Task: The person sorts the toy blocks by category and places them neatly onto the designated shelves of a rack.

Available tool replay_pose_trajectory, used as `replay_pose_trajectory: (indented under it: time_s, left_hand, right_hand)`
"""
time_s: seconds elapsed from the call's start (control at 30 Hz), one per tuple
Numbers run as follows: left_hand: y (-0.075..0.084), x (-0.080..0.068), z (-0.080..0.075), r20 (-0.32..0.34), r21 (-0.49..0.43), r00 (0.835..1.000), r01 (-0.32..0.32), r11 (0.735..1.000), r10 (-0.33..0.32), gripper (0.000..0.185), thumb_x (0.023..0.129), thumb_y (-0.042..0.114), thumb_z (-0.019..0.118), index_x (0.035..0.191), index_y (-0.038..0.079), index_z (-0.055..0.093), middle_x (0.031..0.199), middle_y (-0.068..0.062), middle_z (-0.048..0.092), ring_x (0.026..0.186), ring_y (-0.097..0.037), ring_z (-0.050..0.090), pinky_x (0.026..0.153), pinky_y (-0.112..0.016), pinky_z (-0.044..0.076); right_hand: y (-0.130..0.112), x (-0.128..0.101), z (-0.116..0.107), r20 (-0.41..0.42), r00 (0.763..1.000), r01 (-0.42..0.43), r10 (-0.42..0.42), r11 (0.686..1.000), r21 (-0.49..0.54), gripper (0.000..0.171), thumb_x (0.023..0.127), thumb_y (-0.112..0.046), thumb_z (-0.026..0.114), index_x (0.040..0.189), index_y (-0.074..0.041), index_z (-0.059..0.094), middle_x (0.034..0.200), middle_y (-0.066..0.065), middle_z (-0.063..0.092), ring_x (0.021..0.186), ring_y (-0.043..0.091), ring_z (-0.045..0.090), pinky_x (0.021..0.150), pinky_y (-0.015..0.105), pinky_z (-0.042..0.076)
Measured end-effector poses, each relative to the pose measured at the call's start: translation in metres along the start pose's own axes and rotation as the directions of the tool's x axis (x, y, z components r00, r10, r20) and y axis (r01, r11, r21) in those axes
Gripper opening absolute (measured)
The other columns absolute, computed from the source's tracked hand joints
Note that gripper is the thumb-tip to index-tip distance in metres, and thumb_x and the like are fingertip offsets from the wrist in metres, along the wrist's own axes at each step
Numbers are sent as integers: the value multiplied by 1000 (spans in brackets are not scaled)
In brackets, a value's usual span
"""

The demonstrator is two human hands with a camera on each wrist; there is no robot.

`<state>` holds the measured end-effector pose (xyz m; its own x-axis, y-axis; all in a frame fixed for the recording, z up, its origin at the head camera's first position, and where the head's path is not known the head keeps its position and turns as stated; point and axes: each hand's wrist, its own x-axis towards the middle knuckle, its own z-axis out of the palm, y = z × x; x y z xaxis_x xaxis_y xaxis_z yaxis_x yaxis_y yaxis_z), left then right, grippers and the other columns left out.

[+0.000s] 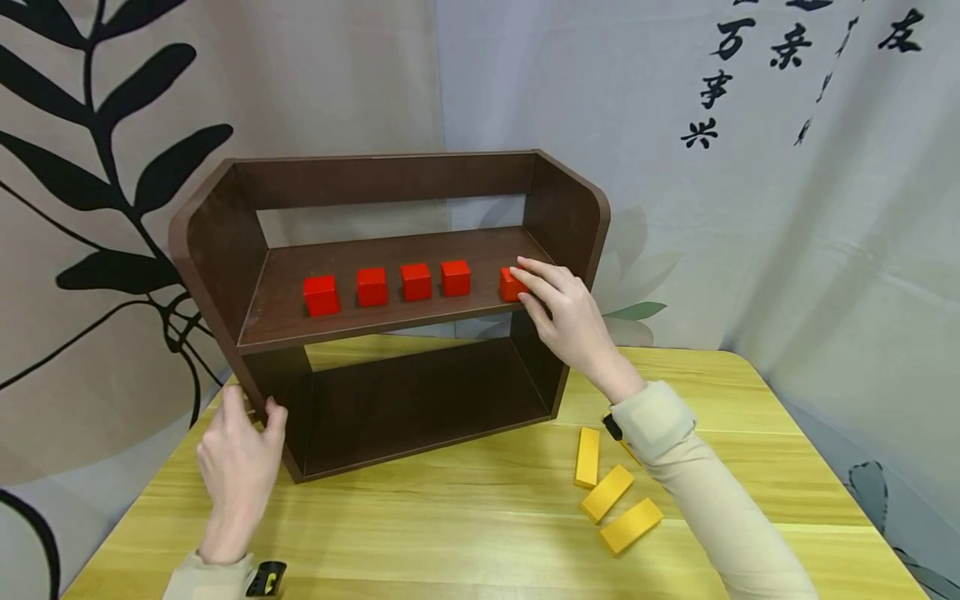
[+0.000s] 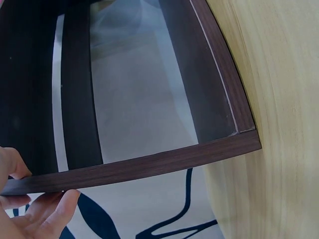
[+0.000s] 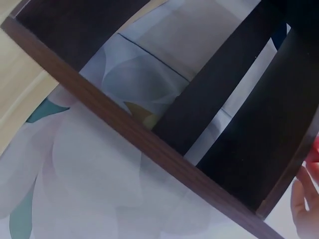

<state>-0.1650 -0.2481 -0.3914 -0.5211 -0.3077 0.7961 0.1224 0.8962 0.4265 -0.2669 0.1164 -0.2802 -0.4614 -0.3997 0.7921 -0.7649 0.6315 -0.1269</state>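
A dark brown two-tier wooden shelf (image 1: pixel 420 327) stands at an angle on the table. My left hand (image 1: pixel 242 467) grips the edge of its left side panel (image 2: pixel 134 169), thumb on one face and fingers on the other. On the upper tier, several red cubes (image 1: pixel 372 287) sit in a row. My right hand (image 1: pixel 566 321) pinches the rightmost red cube (image 1: pixel 510 286) near the tier's right end, its fingers covering part of it. At the right wrist view's edge, only a sliver of that cube (image 3: pixel 314 152) shows by the fingertips.
Several yellow rectangular blocks (image 1: pixel 632 527) lie on the light wood table (image 1: pixel 450 533) to the right, some partly behind the right forearm. Printed curtains (image 1: pixel 337 75) hang behind the table. Both wrists wear dark straps with small devices.
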Motion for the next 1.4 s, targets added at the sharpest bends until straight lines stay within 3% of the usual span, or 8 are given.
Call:
replay_pose_trajectory:
  time_s: [0.17, 0.27, 0.43, 0.73, 1.07, 1.4]
  left_hand:
    - [1, 0, -1, 3, 2, 1000, 1, 1000, -1, 15, 82, 3, 61, 88, -6, 50, 62, -21, 54, 39, -23, 41, 39, -24, 24]
    - [1, 1, -1, 4, 3, 1000, 0, 1000, 0, 15, 82, 3, 61, 88, -6, 50, 62, -21, 55, 39, -23, 41, 39, -24, 24]
    - [2, 2, -1, 4, -2, 1000, 0, 1000, 0, 15, 82, 3, 61, 88, -6, 50, 63, -23, 56, 40, -28, 45, 40, -25, 25]
    - [1, 1, -1, 3, -12, 1000, 4, 1000, -4, 15, 82, 3, 61, 89, -6, 51, 66, -24, 58, 43, -35, 51, 39, -28, 28]
    - [1, 1, -1, 7, -8, 1000, 5, 1000, -5, 15, 82, 3, 61, 89, -6, 51, 66, -24, 58, 41, -34, 49, 39, -26, 27]
    - [0, 0, -1, 2, -2, 1000, -1, 1000, 1, 16, 82, 3, 62, 89, -7, 51, 64, -23, 56, 40, -32, 48, 39, -27, 27]
  right_hand:
    - [-3, -8, -1, -44, 998, 47, -49, 998, -45, 33, 90, -8, 62, 122, -4, 63, 128, 13, 61, 115, 29, 56, 84, 41, 45]
    - [-3, -10, 0, -45, 998, 48, -50, 998, -51, 33, 90, -9, 61, 123, -4, 62, 130, 12, 60, 117, 28, 55, 86, 41, 45]
    - [-5, -7, 2, 5, 1000, 23, -23, 998, -64, 37, 91, -12, 60, 128, -4, 59, 136, 11, 56, 122, 27, 53, 93, 43, 45]
    - [-8, 0, 8, 78, 997, 18, -10, 994, -109, 42, 93, -18, 59, 133, -6, 55, 140, 10, 52, 126, 27, 50, 90, 43, 46]
    - [-9, 2, 10, 143, 990, 9, 12, 990, -144, 47, 94, -22, 57, 137, -6, 49, 145, 10, 46, 131, 27, 45, 92, 44, 46]
    - [-10, -3, 8, 115, 993, 13, 3, 991, -133, 47, 93, -20, 59, 137, -5, 50, 144, 11, 48, 131, 27, 46, 94, 45, 45]
